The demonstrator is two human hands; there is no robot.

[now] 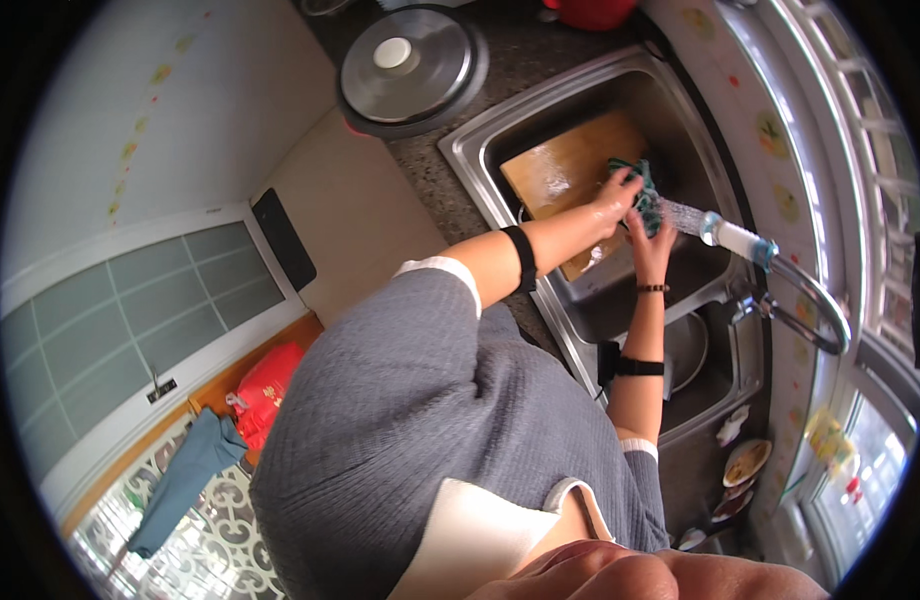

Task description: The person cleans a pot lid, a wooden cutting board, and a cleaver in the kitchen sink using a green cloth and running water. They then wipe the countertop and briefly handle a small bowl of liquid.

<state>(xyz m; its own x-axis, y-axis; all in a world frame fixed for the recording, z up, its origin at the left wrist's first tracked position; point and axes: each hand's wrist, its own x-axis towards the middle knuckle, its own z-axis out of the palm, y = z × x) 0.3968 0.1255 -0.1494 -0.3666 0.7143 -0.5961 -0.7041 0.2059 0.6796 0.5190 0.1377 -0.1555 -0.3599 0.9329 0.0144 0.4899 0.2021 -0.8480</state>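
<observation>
Beneath a running tap, a wet dark green cloth (pixel 644 196) is bunched between both hands over the steel sink basin (pixel 595 300). My left hand (pixel 617 196) grips its near left side, fingers curled over the top. My right hand (pixel 650 231) holds the lower part, with a beaded bracelet at the wrist. Water sprays from the white and blue tap nozzle (pixel 737 237) onto the cloth and my right fingers. Under my hands, a wet wooden cutting board (pixel 561 165) lies in the basin, partly hidden by my left forearm.
A curved chrome faucet (pixel 827 300) rises behind the basin. The second basin (pixel 711 394) holds a round vessel, partly hidden. A steel lid with a pale knob (pixel 407 75) stands on the speckled countertop (pixel 430 176). Dishes with food (pixel 745 463) sit near the window side.
</observation>
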